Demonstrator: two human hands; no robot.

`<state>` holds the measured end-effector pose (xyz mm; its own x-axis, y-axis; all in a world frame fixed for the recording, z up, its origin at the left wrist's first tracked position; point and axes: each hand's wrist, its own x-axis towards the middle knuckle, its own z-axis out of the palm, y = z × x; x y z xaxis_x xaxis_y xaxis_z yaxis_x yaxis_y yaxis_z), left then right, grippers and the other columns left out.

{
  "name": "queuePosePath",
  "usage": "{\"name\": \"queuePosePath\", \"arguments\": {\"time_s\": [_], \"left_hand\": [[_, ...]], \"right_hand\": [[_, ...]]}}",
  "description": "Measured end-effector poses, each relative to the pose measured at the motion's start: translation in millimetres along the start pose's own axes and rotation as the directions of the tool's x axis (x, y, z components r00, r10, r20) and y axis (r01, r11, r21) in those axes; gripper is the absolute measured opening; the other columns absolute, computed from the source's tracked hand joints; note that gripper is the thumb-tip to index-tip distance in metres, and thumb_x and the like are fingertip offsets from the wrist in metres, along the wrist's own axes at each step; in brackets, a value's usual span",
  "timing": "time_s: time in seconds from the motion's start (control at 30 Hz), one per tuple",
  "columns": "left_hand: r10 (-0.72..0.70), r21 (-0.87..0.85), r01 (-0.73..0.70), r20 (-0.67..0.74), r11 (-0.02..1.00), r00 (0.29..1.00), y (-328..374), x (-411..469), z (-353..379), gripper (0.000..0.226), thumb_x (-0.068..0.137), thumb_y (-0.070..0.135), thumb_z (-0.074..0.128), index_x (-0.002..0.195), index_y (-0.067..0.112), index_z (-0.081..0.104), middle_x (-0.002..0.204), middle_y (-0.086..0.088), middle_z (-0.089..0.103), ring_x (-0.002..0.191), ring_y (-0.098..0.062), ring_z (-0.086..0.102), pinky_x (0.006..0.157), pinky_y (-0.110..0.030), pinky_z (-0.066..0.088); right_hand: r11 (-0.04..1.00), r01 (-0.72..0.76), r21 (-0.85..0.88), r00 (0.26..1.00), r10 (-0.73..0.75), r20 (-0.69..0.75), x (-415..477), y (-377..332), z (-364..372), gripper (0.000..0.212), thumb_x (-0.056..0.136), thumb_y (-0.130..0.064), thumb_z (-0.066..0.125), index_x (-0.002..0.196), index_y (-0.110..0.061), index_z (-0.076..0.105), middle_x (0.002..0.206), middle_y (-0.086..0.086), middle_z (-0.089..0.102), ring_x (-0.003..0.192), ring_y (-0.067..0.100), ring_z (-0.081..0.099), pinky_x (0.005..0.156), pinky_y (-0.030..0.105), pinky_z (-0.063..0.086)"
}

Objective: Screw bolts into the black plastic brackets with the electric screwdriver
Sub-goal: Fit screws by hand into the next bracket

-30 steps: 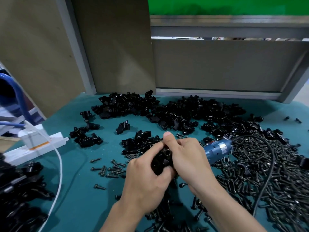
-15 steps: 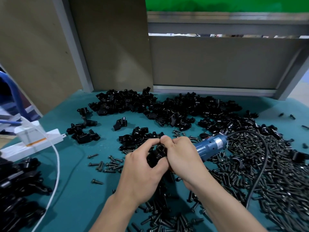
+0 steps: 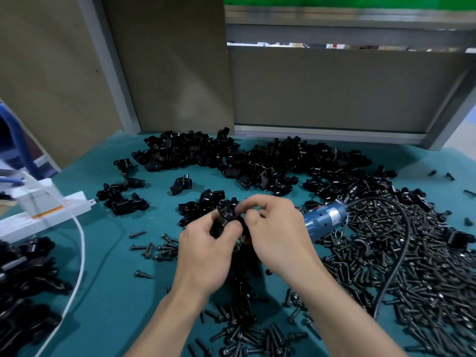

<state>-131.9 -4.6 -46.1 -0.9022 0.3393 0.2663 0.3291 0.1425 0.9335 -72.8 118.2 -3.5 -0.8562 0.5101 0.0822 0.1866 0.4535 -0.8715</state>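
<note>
Nearest me, both bare forearms rise from the bottom edge and angle toward each other over the teal table mat point(image 3: 116, 292), with loose black bolts point(image 3: 244, 331) scattered beneath and between them. I have the left hand point(image 3: 206, 253) back-up, fingers curled and thumb laid across the front, gripping a black plastic bracket point(image 3: 225, 219) held up off the mat. The right hand point(image 3: 278, 238) meets it from the right, wrist cocked, thumb and forefinger bent in to pinch at the bracket's top; I cannot tell whether a bolt sits between them. The blue electric screwdriver point(image 3: 325, 220) sticks out from behind that hand, pointing away to the right, and I cannot tell whether the lower fingers hold it. Its black cable point(image 3: 405, 228) loops over a deep heap of bolts point(image 3: 425, 279) on the right. To the left lie a white power strip point(image 3: 51, 215), its white cord point(image 3: 79, 243), and a dark pile of brackets point(image 3: 23, 279) at the edge. Farther off, a long heap of brackets point(image 3: 257, 161) runs along the table's back, under brown panels point(image 3: 167, 73).
</note>
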Motion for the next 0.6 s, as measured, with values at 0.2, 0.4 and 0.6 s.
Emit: {"name": "queuePosePath", "arguments": {"time_s": [0.2, 0.4, 0.6], "left_hand": [[-0.145, -0.324, 0.172, 0.106, 0.93, 0.984, 2, 13, -16, 0.022, 0.078, 0.036, 0.063, 0.058, 0.027, 0.064, 0.052, 0.01, 0.04, 0.044, -0.01, 0.033, 0.045, -0.031, 0.03], [-0.147, -0.439, 0.286, 0.323, 0.852, 0.935, 5, 11, -21, 0.04, 0.066, 0.037, 0.067, 0.086, 0.003, 0.059, 0.053, 0.011, 0.044, 0.041, -0.008, 0.032, 0.044, -0.028, 0.036], [-0.049, -0.446, 0.272, 0.451, 0.852, 0.891, 5, 11, -24, 0.036, 0.068, 0.015, 0.064, 0.101, 0.011, 0.077, 0.06, 0.006, 0.045, 0.044, -0.006, 0.031, 0.044, -0.023, 0.037]], "right_hand": [[0.983, 0.07, 0.168, 0.988, -0.092, 0.125, 2, 1, 0, 0.015, 0.094, -0.031, 0.072, 0.106, -0.037, 0.08, 0.096, -0.021, 0.077, 0.095, -0.001, 0.07, 0.092, 0.031, 0.057], [0.964, 0.087, 0.253, 0.97, -0.14, 0.2, 4, -2, -4, 0.022, 0.089, -0.021, 0.081, 0.105, -0.037, 0.079, 0.092, -0.011, 0.076, 0.086, 0.005, 0.069, 0.087, 0.032, 0.058], [0.965, 0.109, 0.24, 0.966, -0.16, 0.205, 1, -4, -11, 0.041, 0.084, -0.003, 0.081, 0.097, -0.042, 0.078, 0.103, -0.011, 0.067, 0.101, 0.005, 0.063, 0.098, 0.039, 0.055]]}}
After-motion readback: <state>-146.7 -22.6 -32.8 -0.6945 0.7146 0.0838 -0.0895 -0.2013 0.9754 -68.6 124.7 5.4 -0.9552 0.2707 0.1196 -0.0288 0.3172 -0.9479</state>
